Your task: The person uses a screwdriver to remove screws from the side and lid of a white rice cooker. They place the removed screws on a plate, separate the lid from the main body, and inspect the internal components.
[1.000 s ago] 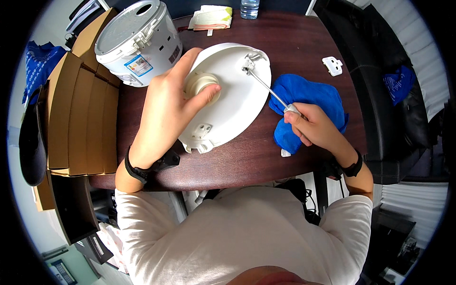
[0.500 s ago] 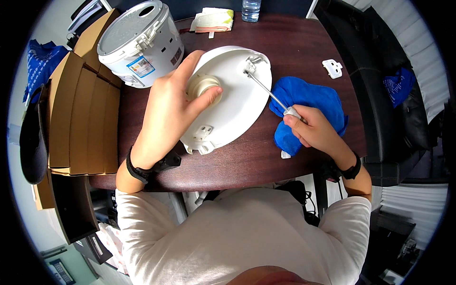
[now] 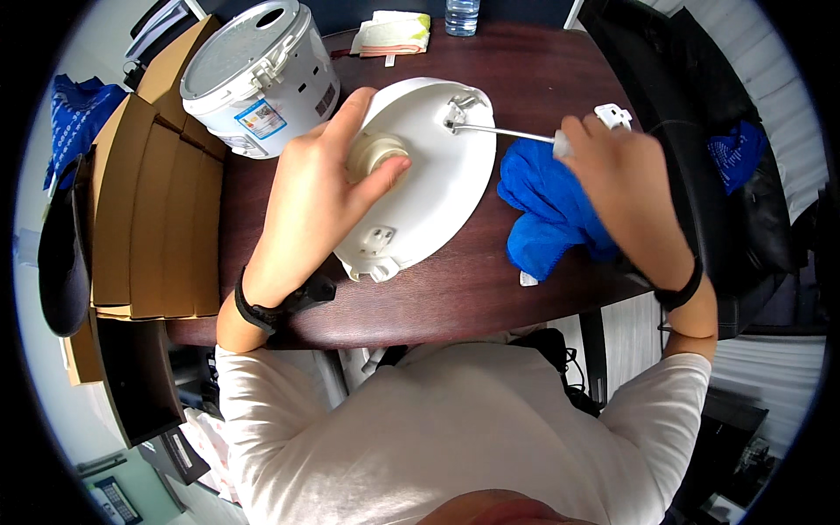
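Observation:
A white oval appliance lid (image 3: pixel 442 188) is tilted on the dark table, its hollow inner side showing. My left hand (image 3: pixel 319 171) grips it at the left, thumb over the round cream-coloured collar (image 3: pixel 381 150) and fingers along the rim. My right hand (image 3: pixel 621 166) is closed round the pale handle of a screwdriver (image 3: pixel 509 131). The screwdriver lies nearly level, its tip at the small hinge-like fitting (image 3: pixel 453 115) near the lid's upper right edge. Whether the tip sits in a screw is too small to tell.
Beneath my right forearm lies a crumpled blue cloth (image 3: pixel 542 219). A small white plastic part (image 3: pixel 612 114) is just beyond that hand. The white appliance body (image 3: pixel 262 83) stands at the back left, beside cardboard boxes (image 3: pixel 157 219). A folded towel (image 3: pixel 392 35) and water bottle (image 3: pixel 461 16) are at the back.
My right hand has swung up and to the right, turning the screwdriver from a slant to nearly level, its tip still at the fitting. The lid has tilted slightly; my left hand keeps its grip.

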`<state>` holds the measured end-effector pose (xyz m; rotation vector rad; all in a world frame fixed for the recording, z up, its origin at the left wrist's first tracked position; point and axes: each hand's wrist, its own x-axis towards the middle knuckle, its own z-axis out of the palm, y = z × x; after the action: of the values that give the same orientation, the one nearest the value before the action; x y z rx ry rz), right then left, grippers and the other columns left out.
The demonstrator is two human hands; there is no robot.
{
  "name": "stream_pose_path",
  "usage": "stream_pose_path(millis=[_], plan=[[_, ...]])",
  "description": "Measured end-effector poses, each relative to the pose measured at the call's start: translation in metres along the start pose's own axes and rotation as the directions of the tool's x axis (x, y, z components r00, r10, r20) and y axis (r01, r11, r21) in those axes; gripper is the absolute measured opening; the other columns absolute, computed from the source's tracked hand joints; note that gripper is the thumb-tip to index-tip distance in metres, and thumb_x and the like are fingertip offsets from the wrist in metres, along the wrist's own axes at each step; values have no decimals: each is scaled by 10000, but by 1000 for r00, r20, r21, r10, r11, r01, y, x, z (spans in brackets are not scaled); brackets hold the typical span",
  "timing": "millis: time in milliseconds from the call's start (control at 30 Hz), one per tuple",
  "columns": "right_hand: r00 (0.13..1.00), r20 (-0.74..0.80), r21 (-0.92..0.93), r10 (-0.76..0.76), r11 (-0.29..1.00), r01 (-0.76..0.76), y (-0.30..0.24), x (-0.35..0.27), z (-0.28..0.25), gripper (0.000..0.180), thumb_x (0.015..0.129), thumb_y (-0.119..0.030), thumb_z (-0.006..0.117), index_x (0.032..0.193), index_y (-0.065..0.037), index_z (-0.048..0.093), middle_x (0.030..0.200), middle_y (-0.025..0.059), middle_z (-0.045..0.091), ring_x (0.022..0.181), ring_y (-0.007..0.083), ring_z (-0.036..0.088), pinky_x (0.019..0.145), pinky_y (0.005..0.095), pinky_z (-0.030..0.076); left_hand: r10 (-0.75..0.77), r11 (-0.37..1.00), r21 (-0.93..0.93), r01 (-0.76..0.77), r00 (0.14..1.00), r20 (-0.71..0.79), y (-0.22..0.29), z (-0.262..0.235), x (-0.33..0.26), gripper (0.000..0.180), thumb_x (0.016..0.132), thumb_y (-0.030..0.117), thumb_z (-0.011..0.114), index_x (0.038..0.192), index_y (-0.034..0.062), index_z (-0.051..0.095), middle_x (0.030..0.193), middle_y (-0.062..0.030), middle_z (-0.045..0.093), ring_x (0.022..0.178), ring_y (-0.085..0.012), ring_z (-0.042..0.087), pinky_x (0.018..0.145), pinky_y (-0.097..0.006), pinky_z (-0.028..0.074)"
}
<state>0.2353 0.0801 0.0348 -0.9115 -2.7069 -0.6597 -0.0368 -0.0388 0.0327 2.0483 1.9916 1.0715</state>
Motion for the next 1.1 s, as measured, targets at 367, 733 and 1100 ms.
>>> stream_pose_path(millis=[367,733,1100], plan=[[976,184,716,113,665,-212,10,-29,7,250,884,-297,719,860,-63,635,643,60,567,533,170,522,513,296,400,-44,995,-87,46,999,32,1,-2,1,575,824,206,797,1289,-38,563,993,-201,724,924,-206,720,793,-332,551],[932,348,847,99,393,-357,-11,-33,38,272,918,-231,689,768,-21,603,583,64,535,506,110,478,476,289,336,19,993,-112,-21,1000,-18,-2,1,1,533,831,195,774,1272,-6,552,884,-203,703,818,-295,716,717,-358,551],[935,338,816,107,462,-348,-12,-32,35,304,902,-259,711,759,-19,589,581,107,558,517,174,553,473,311,368,-24,995,-100,26,999,24,3,-2,1,582,820,203,794,1291,-38,550,945,-205,711,864,-251,715,767,-354,552]])
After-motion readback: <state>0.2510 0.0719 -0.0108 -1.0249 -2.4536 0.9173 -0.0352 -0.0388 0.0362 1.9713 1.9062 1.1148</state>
